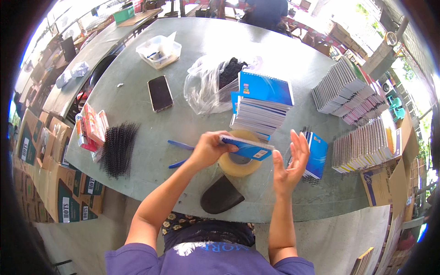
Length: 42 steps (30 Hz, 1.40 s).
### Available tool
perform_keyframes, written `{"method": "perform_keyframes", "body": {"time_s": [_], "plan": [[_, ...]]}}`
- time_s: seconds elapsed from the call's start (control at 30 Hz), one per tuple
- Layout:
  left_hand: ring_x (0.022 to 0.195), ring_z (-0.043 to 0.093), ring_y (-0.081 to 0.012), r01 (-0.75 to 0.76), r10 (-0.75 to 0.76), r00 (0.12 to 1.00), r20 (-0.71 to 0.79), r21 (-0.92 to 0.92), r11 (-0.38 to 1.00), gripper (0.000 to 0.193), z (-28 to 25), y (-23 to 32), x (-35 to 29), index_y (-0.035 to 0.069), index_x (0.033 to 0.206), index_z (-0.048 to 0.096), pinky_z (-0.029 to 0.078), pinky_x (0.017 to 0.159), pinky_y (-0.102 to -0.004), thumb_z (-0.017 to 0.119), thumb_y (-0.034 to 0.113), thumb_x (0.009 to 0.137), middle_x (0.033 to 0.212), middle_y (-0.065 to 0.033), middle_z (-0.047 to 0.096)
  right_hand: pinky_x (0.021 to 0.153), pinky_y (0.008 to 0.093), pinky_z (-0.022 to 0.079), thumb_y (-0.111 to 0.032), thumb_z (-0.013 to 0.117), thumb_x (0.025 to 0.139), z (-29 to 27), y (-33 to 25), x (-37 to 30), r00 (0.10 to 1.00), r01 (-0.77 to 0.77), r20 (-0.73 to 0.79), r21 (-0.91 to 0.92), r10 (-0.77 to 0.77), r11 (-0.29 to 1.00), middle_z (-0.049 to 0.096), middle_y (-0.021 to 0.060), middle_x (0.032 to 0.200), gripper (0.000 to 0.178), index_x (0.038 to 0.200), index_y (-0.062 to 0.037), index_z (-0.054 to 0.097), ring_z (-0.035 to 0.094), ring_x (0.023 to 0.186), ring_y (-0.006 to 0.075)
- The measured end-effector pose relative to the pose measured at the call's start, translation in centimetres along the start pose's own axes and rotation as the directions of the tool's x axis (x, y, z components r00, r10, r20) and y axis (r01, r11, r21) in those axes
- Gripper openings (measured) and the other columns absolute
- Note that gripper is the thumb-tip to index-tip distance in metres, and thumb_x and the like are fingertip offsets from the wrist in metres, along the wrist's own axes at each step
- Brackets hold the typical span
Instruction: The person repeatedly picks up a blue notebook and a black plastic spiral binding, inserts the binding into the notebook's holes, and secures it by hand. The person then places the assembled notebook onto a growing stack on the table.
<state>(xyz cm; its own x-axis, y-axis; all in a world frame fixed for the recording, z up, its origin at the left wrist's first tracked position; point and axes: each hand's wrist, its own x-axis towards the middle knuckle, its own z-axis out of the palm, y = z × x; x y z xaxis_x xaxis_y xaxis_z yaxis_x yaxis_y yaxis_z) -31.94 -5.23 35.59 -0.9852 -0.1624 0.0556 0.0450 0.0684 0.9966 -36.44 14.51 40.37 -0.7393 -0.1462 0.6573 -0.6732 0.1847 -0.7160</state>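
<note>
My left hand (212, 149) grips a small blue notebook (250, 149) by its left end, tilted above the table. Fingers apart, my right hand (292, 162) stands beside the notebook's right end and holds nothing. Partly hidden beneath the notebook lies a wide roll of clear tape (229, 170). Just behind it rises a stack of notebooks (259, 114) with a blue cover on top. To the right of my right hand is a smaller pile of blue spiral notebooks (317, 155). A dark rounded pad (222, 196) rests nearer to me, and a tool with blue handles (178, 163) shows left of my wrist.
Black spiral coils (118, 150) lie at the left beside orange-red packs (93, 127). Farther back are a phone (160, 93), a clear plastic tub (158, 51) and a plastic bag (206, 87) with black contents. Tall spiral notebook stacks (362, 145) line the right edge. Cartons (68, 192) stand beside the table.
</note>
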Motion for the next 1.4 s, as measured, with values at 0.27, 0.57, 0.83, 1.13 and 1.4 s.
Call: {"method": "perform_keyframes", "body": {"time_s": [0.27,0.57,0.83,1.13,1.4], "plan": [[0.102,0.058,-0.0352,-0.147,0.338,0.937,-0.090,0.774,0.615,0.042,-7.4,-1.3,-3.8,0.001,0.114,0.058,0.046,0.088,-0.0397,0.071,0.016,0.076,0.102,-0.0207,0.062,0.069,0.0368,0.043,-0.009,0.066,0.074,3.8,0.6,0.2,0.869,0.309,0.481,-0.337,-0.119,0.889,0.066,0.0068,0.079,0.012,0.086,-0.0090,0.067,0.062,0.076,0.0260],[0.090,0.060,-0.0308,0.597,0.144,0.780,-0.609,0.793,0.122,0.023,-17.1,-4.0,-9.6,0.004,0.087,0.060,0.052,0.073,-0.0378,0.064,0.025,0.081,0.093,-0.0127,0.059,0.072,0.0370,0.044,-0.016,0.064,0.080,4.2,-0.1,1.3,0.861,0.327,0.500,-0.413,-0.088,0.850,0.065,0.0078,0.081,0.021,0.099,-0.0077,0.065,0.062,0.077,0.0258],[0.089,0.059,-0.0318,0.390,0.256,0.842,-0.475,0.863,0.320,0.042,-12.7,-0.8,-6.8,0.000,0.120,0.048,0.052,0.073,-0.0405,0.059,0.009,0.080,0.097,-0.0160,0.055,0.070,0.0391,0.047,-0.019,0.064,0.081,5.2,-0.1,1.5,0.764,0.361,0.645,-0.427,-0.002,0.829,0.064,0.0073,0.085,0.021,0.100,-0.0084,0.063,0.061,0.080,0.0257],[0.083,0.063,-0.0337,-0.029,-0.045,0.997,0.062,0.850,0.526,0.062,-0.7,0.8,-3.2,0.019,0.143,0.028,0.053,0.067,-0.0417,0.054,0.017,0.086,0.090,-0.0184,0.059,0.068,0.0418,0.048,-0.020,0.065,0.080,6.2,-1.4,3.0,0.550,0.310,0.756,-0.579,0.354,0.754,0.066,0.0100,0.085,0.018,0.096,-0.0108,0.063,0.063,0.079,0.0302],[0.073,0.061,-0.0225,-0.233,0.333,0.929,-0.161,0.446,0.864,0.020,-2.5,3.3,-4.0,0.002,0.103,0.064,0.048,0.067,-0.0304,0.061,0.014,0.088,0.084,-0.0136,0.064,0.067,0.0400,0.049,-0.020,0.064,0.082,6.0,-0.2,2.6,0.715,0.183,0.678,-0.419,0.172,0.889,0.068,0.0121,0.085,0.018,0.096,-0.0090,0.064,0.065,0.078,0.0307]]}}
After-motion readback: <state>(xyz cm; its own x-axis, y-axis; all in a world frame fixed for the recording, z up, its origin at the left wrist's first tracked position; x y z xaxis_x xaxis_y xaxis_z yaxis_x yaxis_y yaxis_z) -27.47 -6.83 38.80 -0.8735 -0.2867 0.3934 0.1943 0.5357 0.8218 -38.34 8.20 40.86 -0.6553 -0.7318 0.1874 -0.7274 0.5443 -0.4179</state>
